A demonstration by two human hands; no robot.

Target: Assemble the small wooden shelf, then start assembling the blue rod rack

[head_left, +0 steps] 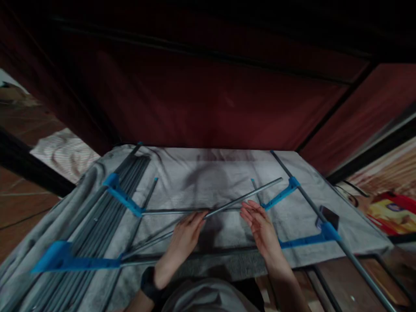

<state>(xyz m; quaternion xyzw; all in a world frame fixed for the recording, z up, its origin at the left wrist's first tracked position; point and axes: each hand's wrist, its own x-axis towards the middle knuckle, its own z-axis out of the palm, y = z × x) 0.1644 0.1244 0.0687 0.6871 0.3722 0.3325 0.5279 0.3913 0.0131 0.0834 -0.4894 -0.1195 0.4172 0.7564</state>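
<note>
My left hand (pixel 186 230) is closed around a thin grey metal tube (pixel 250 194). It slants from the lower left up to the far right over a partly joined frame. Below the raised half of that tube my right hand (pixel 259 226) is open, its palm turned up and fingers stretched; whether they touch the tube I cannot tell. Blue plastic connectors join the frame's tubes: two at left, the near one (pixel 78 260) and the far one (pixel 122 194), and two at right, the near one (pixel 310 238) and the far one (pixel 282 193). A crossbar (pixel 172 212) runs between the far pair.
Several loose metal tubes (pixel 100 229) lie bundled at left on the grey cloth (pixel 201 173). A dark phone (pixel 329 217) rests beside the right side tube. Behind the cloth rises a dark red panel (pixel 208 104). A red and yellow packet (pixel 393 212) is at far right.
</note>
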